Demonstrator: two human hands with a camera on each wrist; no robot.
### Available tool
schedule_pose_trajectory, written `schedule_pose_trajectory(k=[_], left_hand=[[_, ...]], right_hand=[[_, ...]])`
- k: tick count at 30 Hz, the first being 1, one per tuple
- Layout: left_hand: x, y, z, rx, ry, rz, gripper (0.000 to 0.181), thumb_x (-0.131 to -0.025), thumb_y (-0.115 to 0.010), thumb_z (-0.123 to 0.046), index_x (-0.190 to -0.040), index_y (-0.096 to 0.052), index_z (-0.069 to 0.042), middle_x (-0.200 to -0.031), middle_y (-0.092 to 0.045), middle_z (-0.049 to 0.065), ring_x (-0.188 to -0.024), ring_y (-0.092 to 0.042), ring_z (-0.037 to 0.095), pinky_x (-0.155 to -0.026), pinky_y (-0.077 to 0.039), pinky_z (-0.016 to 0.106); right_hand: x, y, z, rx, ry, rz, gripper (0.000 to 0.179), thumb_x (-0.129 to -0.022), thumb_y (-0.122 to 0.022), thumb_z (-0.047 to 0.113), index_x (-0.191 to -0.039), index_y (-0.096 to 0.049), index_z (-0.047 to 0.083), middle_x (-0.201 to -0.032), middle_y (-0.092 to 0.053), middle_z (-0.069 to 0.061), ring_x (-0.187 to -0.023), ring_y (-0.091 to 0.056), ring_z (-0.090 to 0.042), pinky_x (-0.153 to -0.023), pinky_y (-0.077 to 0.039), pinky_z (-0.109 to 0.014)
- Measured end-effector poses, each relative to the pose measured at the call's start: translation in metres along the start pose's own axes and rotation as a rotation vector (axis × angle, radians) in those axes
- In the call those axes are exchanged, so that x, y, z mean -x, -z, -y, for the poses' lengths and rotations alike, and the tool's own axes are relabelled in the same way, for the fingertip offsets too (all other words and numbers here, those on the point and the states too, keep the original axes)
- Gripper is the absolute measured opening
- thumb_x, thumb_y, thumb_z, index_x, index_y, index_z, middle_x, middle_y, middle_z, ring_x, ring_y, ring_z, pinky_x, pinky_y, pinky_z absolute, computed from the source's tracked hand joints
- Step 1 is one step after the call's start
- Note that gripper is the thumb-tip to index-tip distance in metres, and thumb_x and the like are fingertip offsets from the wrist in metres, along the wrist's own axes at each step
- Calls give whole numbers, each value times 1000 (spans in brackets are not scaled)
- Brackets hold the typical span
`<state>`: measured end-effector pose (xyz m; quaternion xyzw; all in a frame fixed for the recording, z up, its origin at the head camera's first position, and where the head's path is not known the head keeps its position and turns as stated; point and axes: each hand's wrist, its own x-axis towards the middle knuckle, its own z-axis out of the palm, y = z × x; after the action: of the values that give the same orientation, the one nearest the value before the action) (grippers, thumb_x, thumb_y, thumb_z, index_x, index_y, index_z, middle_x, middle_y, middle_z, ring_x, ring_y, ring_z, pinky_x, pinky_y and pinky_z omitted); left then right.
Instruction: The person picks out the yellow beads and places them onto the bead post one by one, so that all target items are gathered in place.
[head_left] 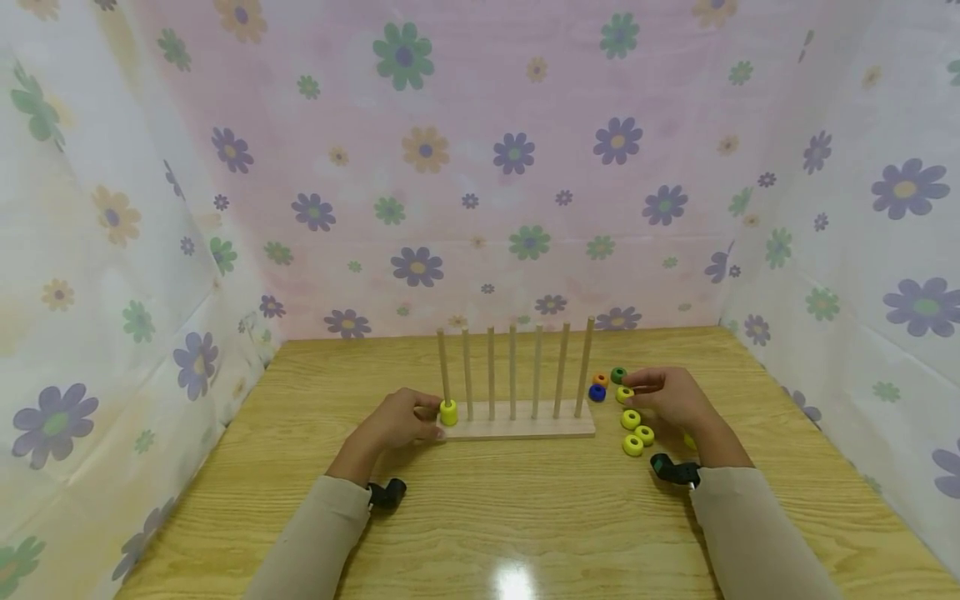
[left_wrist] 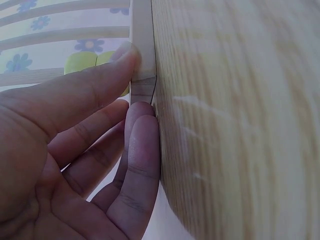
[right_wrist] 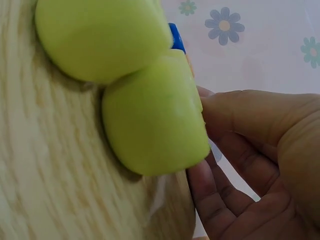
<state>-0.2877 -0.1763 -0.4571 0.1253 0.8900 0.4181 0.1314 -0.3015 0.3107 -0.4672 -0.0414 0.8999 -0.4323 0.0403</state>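
Seven pegs (head_left: 513, 372) rise from a wooden stand (head_left: 517, 432) on the counter (head_left: 517, 517), whose near edge is cut off in the head view. The left hand (head_left: 401, 419) pinches the stand's left end between thumb and fingers, shown closely from the left wrist. That view also shows a seam splitting the yellow stack (head_left: 448, 416) on the leftmost peg into two, hard to make out from the head. The right hand (head_left: 673, 402) curves its fingers about a yellow bead (head_left: 625, 400) near a green bead (head_left: 617, 379); from the right wrist, nearer yellow beads (right_wrist: 155, 117) hide the fingertips, so I cannot tell whether they grip. The blue bead (head_left: 597, 396) and orange bead (head_left: 602, 384), plain from the head, are mere slivers there. Another yellow piece (head_left: 689, 442) is mostly hidden behind the right wrist.
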Motion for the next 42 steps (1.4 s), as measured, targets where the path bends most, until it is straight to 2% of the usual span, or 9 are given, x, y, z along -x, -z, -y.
schedule_pose_trajectory(k=[9,22,31,35,42], left_hand=[[0,-1,-1,-3,0,-4,60,-86,-87,-18,-142,-65,-13,-147,-61,11,-135,-58,39,-102,-56,49],[1,1,-1,-36,-10,8,59,-86,-87,-20,-141,-66,-14,-146,-61,12,-136,-57,40,-102,-55,50],[1,0,-1,-16,-6,2,58,-85,-88,-20,-139,-68,-15,-144,-63,10,-138,-55,37,-105,-53,51],[1,0,-1,2,-11,1,58,-84,-88,-20,-139,-68,-14,-142,-65,10,-138,-55,37,-106,-53,51],[2,0,-1,-2,-8,-2,58,-84,-88,-19,-139,-68,-14,-143,-64,11,-138,-55,37,-105,-53,52]], right_hand=[[-1,0,-2,30,5,-13,38,-96,-77,28,-129,-72,10,-131,-69,-15,-120,-65,-34,-101,-53,-53],[0,1,4,52,12,-38,38,-97,-76,32,-127,-72,10,-128,-70,-15,-117,-65,-35,-100,-53,-54],[2,4,5,22,5,-68,48,-96,-75,39,-134,-69,10,-133,-64,-18,-123,-60,-39,-97,-56,-51],[2,4,6,-3,7,-69,56,-95,-75,46,-137,-68,10,-134,-65,-18,-120,-63,-35,-95,-57,-48],[3,5,12,7,56,-96,59,-92,-75,54,-132,-71,11,-126,-71,-13,-112,-67,-30,-91,-59,-46]])
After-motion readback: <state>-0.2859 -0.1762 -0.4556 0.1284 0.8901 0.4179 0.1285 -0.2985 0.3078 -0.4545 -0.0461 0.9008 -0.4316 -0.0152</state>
